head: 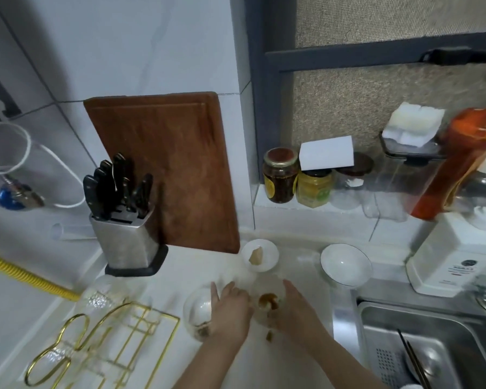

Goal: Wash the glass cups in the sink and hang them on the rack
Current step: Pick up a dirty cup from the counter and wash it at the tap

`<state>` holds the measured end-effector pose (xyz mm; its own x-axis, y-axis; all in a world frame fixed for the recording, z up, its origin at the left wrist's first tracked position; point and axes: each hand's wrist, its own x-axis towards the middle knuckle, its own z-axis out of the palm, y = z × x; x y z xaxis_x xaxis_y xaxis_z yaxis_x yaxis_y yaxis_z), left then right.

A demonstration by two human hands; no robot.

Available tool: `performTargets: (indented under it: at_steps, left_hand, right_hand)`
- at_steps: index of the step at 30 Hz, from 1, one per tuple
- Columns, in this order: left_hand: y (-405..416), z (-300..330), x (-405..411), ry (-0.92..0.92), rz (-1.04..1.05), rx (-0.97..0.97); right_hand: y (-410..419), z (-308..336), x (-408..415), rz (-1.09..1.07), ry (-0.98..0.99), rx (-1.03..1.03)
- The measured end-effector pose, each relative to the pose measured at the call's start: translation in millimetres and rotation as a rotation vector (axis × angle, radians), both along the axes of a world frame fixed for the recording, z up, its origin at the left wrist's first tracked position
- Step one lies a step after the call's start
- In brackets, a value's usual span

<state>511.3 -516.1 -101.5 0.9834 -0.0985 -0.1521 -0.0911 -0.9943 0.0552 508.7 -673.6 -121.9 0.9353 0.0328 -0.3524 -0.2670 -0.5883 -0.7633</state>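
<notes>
Two clear glass cups stand on the white surface in front of me: the left cup (199,314) is upright with brownish dregs at its bottom, and the right cup (267,303) holds a brown residue inside. To my left the gold wire rack (101,341) sits on the surface with a glass (103,294) beside its far end and another glass (59,357) among its loops. The steel sink (404,341) lies to my right, sunk into the surface.
</notes>
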Motion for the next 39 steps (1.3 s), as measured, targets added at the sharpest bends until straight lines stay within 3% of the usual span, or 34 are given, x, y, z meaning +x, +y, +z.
performTargets:
  at_steps: [7,10,15,20,29,39]
  left_hand:
    - [-16,19,-7,-0.022,-0.098,-0.083]
    - [-26,34,-18,-0.017,-0.121,-0.323]
    - [-44,48,-58,0.158,-0.139,-0.908]
    - [-77,53,-108,0.273,-0.124,-1.173]
    - [-157,68,-184,0.500,-0.238,-1.228]
    - [-288,90,-267,0.478,-0.103,-1.268]
  right_hand:
    - [-26,22,-27,-0.081,-0.058,0.098]
    - [-43,38,-52,-0.146,-0.115,0.157]
    - [-70,61,-118,-0.287,-0.213,0.213]
    - [-88,84,-191,-0.428,-0.297,0.264]
    - [-155,98,-296,-0.590,-0.329,0.301]
    - [-284,109,-367,-0.610,-0.355,0.282]
